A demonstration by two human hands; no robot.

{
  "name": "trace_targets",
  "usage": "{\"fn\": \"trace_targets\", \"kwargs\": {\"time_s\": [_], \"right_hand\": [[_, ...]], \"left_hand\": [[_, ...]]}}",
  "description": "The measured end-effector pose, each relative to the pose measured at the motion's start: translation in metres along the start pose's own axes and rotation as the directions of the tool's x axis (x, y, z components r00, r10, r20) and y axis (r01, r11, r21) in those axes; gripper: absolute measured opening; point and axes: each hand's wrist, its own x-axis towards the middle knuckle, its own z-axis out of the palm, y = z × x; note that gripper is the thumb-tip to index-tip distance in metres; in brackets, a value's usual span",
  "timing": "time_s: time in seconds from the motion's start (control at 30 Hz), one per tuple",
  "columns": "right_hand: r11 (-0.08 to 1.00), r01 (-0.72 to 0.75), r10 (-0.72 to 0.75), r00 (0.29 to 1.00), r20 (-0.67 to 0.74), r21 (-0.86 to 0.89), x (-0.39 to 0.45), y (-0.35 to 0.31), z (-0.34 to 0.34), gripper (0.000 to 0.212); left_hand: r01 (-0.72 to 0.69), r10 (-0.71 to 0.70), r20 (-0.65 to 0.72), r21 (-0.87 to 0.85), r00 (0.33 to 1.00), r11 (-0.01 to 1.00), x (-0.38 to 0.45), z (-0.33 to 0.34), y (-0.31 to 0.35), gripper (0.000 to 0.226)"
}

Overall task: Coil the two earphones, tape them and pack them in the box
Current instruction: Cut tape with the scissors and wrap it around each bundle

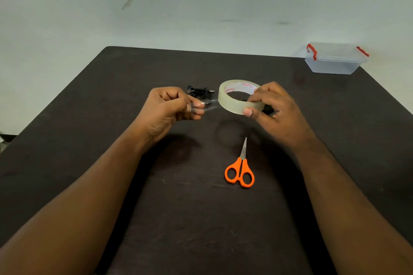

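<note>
Dark counter (89, 140) carrying everything. Clear lidded box (335, 60) with red clasps sitting far beyond the right hand (274, 109), well apart. Right hand gripping the clear tape roll (239, 99) above the counter. Left hand (169, 109) pinching the roll's free tape end (207, 105). Orange-handled scissors (240, 169) lying nearer than both hands. Black earphones (201, 92) lying just beyond the hands, between them.

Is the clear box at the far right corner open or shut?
Shut. The box has its lid on, and the red clips at both ends sit folded down over the lid's edge. Nothing shows inside.
</note>
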Motion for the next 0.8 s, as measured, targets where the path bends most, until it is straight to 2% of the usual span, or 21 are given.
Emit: {"fn": "trace_targets", "kwargs": {"time_s": [0.1,0.17,0.23,0.33,0.37,0.47,0.53,0.67,0.8], "right_hand": [[1.000,-0.009,0.009,1.000,0.027,0.004,0.000,0.006,-0.008,0.023],[0.998,-0.024,0.021,0.998,0.064,0.057,0.000,0.005,-0.008,0.023],[0.989,-0.055,0.041,0.994,0.104,0.134,-0.001,0.001,-0.005,0.024],[0.980,-0.092,0.079,0.994,0.081,0.176,-0.002,-0.005,-0.001,0.015],[0.982,-0.090,0.082,0.995,0.055,0.167,-0.003,-0.007,0.000,0.013],[0.990,-0.090,0.093,0.995,-0.020,0.106,-0.002,-0.008,0.008,0.042],[0.994,-0.107,0.108,0.993,-0.050,0.036,-0.002,-0.007,0.015,0.051],[0.996,-0.092,0.092,0.991,-0.097,0.002,0.000,-0.004,0.021,0.043],[0.997,-0.044,0.036,0.990,-0.133,-0.058,0.001,-0.003,0.020,0.036]], "left_hand": [[-0.024,0.024,-0.034,0.004,0.999,1.000,0.002,-0.010,0.003,0.023],[-0.021,0.021,-0.030,-0.023,0.999,1.000,0.001,-0.012,0.003,0.019],[0.010,-0.011,-0.008,-0.064,1.000,0.998,0.000,-0.011,0.001,0.017],[0.091,-0.093,-0.002,-0.169,0.996,0.981,0.000,-0.005,-0.002,0.017],[0.118,-0.121,-0.002,-0.213,0.993,0.970,0.000,-0.003,-0.003,0.016],[0.177,-0.182,0.011,-0.304,0.983,0.936,-0.001,0.006,-0.005,0.013],[0.212,-0.225,0.004,-0.350,0.974,0.913,-0.002,0.011,-0.004,0.019],[0.276,-0.304,-0.013,-0.382,0.953,0.882,-0.002,0.017,-0.003,0.029],[0.294,-0.329,-0.080,-0.287,0.941,0.912,0.000,0.020,-0.006,0.028]]}}
